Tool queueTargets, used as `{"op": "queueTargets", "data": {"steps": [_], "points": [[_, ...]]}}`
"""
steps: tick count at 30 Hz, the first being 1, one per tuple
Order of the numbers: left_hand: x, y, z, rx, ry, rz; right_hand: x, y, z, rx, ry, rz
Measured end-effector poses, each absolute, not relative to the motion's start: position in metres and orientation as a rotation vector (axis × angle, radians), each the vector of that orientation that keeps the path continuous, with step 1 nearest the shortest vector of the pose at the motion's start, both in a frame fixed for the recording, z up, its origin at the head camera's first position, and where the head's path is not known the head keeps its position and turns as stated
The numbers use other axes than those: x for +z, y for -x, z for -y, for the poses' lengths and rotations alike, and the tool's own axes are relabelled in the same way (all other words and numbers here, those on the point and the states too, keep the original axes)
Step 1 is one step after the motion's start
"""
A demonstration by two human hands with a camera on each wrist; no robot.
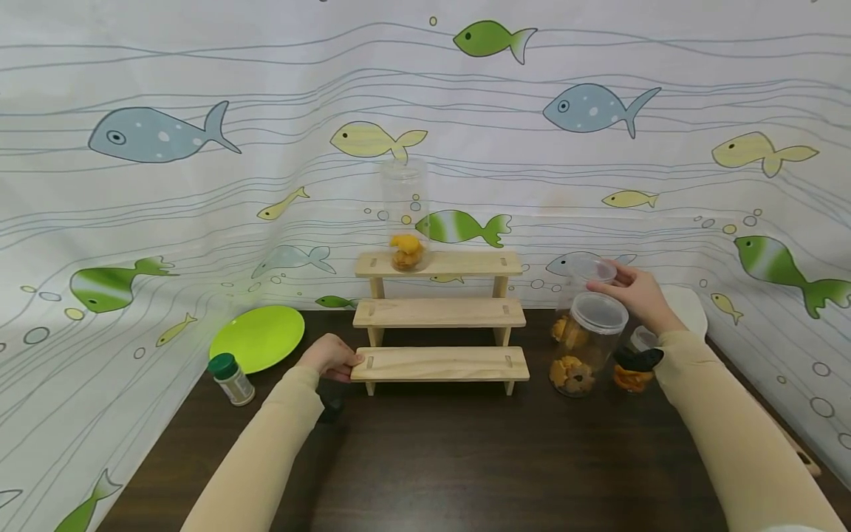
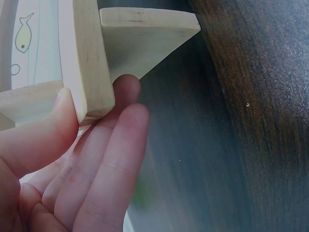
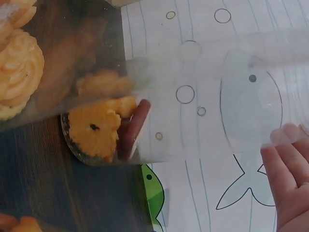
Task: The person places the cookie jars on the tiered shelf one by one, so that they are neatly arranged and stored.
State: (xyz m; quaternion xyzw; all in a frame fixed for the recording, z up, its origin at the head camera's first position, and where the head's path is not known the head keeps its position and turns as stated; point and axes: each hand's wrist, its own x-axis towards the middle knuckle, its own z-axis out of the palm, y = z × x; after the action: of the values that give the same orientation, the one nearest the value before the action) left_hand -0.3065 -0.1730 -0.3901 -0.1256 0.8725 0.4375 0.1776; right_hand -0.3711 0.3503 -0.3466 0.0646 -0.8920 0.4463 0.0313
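A three-step wooden shelf stand [image 1: 439,363] is on the dark table. My left hand [image 1: 331,357] pinches the left end of its lowest step, thumb above and fingers beneath, as the left wrist view [image 2: 89,72] shows. To the right, my right hand [image 1: 634,295] grips the top of a clear plastic jar [image 1: 585,267], with its thumb and fingers at the rim. Cookies [image 3: 94,126] lie in the bottom of that jar. In front of it stands another clear lidded jar [image 1: 601,329] of cookies, which partly hides it. A third clear jar sits on the top step, with yellow-orange pieces [image 1: 407,251] inside.
A smaller jar with orange contents [image 1: 631,378] stands beside my right wrist. Behind that forearm is a white plate [image 1: 688,310], partly hidden. At the left are a green plate [image 1: 259,332] and a green-capped shaker [image 1: 233,380]. A fish-patterned cloth [image 1: 425,89] hangs behind.
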Motion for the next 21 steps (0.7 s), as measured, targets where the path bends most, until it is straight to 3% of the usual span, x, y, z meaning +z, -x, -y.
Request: {"op": "queueTargets", "data": {"steps": [21], "points": [[-0.390, 0.308, 0.174, 1.263, 0.346, -2.454, -0.318, 0.354, -0.354, 1.444, -0.059, 2.577]]}}
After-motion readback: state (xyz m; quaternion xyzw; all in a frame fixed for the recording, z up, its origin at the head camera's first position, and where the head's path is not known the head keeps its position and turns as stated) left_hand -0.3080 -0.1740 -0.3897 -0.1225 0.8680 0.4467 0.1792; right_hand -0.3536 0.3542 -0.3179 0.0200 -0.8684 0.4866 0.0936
